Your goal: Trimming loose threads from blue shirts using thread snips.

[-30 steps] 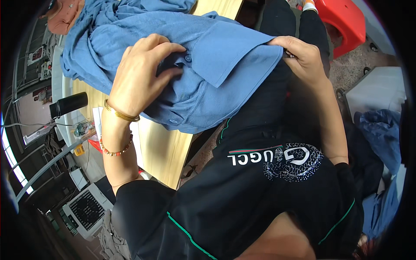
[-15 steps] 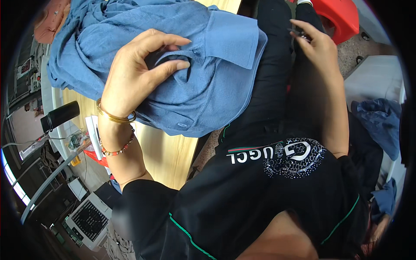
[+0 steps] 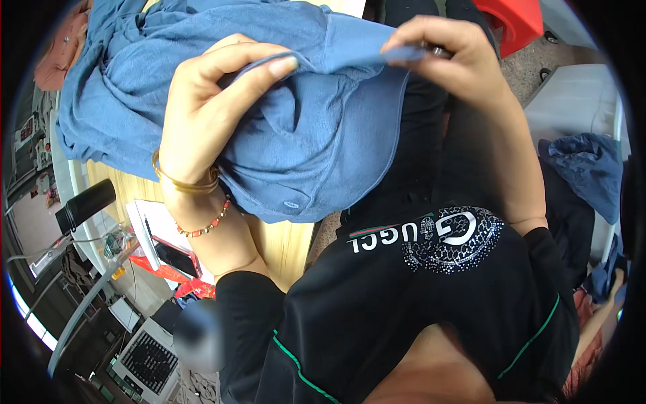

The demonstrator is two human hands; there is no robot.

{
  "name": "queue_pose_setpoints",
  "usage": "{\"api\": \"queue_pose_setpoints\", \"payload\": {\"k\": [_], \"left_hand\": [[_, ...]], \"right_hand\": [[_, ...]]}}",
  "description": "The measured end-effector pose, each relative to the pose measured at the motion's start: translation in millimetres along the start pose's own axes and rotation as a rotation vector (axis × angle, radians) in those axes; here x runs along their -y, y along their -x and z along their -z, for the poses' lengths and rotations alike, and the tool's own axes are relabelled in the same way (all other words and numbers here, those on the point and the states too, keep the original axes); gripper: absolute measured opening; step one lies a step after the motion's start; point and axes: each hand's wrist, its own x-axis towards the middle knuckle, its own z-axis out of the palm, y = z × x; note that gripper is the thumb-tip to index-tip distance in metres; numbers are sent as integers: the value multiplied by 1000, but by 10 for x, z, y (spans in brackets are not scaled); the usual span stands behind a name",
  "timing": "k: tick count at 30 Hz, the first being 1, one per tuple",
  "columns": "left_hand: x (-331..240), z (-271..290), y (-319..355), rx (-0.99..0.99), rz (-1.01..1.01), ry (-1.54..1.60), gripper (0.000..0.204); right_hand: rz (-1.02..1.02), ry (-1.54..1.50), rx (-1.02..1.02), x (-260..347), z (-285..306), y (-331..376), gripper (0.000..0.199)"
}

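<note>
In the head view, the blue garment (image 3: 336, 151) lay bunched across the upper left and upper middle of the frame, mostly on the wooden table (image 3: 279, 242), its right side reaching over the person's dark trousers. The left hand (image 3: 219, 101), left of the frame's upper centre, pinched a folded edge between thumb and forefinger. The right hand (image 3: 451, 60), at the upper right, gripped the end of a flap — a small dark, shiny thing (image 3: 437, 51) showed among its fingers, too hidden to identify.

To hold this edge well, even, light tension between the two pinches seemed best, with the fingertips close to the edge and the loose folds below kept out of the way; a hard pull would likely pucker the cloth.

The flap's free end pointed right, and the edge strung between the hands had its long axis nearly level across the frame, dipping a little midway. The garment as a whole stretched left to right, its rounded lower border bulging toward the frame's centre — a small oval stitched slot (image 3: 291, 204) sat near that border.
</note>
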Motion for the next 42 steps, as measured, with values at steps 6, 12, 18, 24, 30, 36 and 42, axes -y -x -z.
{"api": "queue_pose_setpoints", "payload": {"k": [6,12,18,24,30,36,42], "left_hand": [[43,6,124,-283,225,603,18],[4,-8,89,-295,235,689,19],[18,-1,87,-295,257,697,19],[43,11,97,-284,228,703,18],[25,-4,83,-231,209,724,17],[31,-33,107,-273,219,701,17],[-150,33,190,-241,199,216,16]], "right_hand": [[-279,-122,-389,563,-84,-274,48],[336,377,-275,497,-377,-435,36],[332,404,-318,336,-569,-505,42],[340,345,-277,367,-560,-565,39],[379,377,-259,219,-494,-639,36],[78,-28,-300,607,-478,-598,29],[16,167,-160,381,-361,-549,24]]}}
